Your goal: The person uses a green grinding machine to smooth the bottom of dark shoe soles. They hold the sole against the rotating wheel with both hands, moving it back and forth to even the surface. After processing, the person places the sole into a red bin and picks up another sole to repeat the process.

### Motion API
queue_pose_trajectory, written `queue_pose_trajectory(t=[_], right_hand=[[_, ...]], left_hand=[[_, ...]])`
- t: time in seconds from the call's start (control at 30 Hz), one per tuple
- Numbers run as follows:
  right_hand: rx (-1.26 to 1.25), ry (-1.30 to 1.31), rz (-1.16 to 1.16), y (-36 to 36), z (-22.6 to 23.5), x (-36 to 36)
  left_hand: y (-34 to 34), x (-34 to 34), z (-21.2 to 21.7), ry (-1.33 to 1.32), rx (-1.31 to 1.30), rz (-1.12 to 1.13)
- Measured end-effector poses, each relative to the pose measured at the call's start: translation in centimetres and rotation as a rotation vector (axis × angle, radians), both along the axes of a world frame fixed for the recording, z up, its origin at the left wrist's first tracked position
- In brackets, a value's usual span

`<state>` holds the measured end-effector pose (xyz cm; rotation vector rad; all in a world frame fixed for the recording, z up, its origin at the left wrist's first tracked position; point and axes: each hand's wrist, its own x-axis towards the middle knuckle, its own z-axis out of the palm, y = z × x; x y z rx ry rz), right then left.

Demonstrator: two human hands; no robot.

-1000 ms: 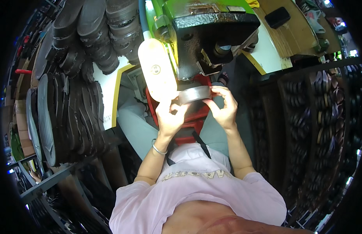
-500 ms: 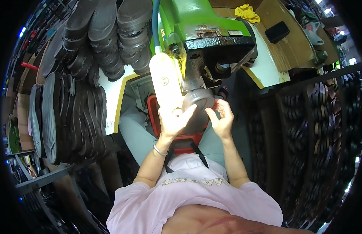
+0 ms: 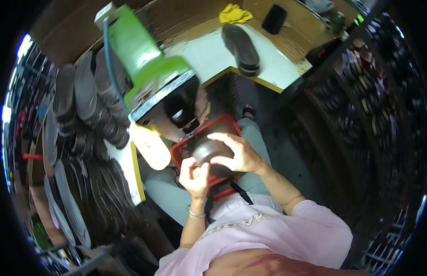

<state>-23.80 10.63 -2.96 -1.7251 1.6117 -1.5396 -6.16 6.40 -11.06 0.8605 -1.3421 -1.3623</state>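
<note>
Grip: both hands closed on dark shoe sole point(image 3: 209, 152); right hand point(image 3: 238, 154) wrapped over its top from 3 o'clock, left hand point(image 3: 195, 177) pinching its lower edge from 7 o'clock.
Location: sole held over red crate point(image 3: 220, 123) on lap, just below green machine point(image 3: 146, 73), at its 5 o'clock.
Risk 1: fingers near machine's dark underside; likely nip or abrasion if sole pushed in with knuckles leading.
Risk 2: two-point hold on curved sole; could twist or slip into crate if either hand relaxes.
Risk 3: pale sole point(image 3: 151, 147) jutting at 9 o'clock of hands; could be knocked by left wrist.
Hidden: working part of machine in shadow, type not readable; left fingertips behind sole; crate contents covered by hands.
Blur: machine smeared; edges unreliable.
Periphery: sole stacks point(image 3: 84, 115) at 9 o'clock; black shoe point(image 3: 242, 49) on bench at 12.
</note>
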Motion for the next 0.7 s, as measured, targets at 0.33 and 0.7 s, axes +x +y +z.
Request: queue_pose_trajectory(t=[0.33,0.7], right_hand=[[-0.331,-0.799,-0.647,0.3,-0.7,-16.6],[0.281,-0.68,-0.754,-14.7,-3.5,-24.6]], left_hand=[[6.2,-5.3,2.5,-0.213,-0.361,-0.27],[-5.3,1.7,0.4,-0.46,-0.49,0.207]])
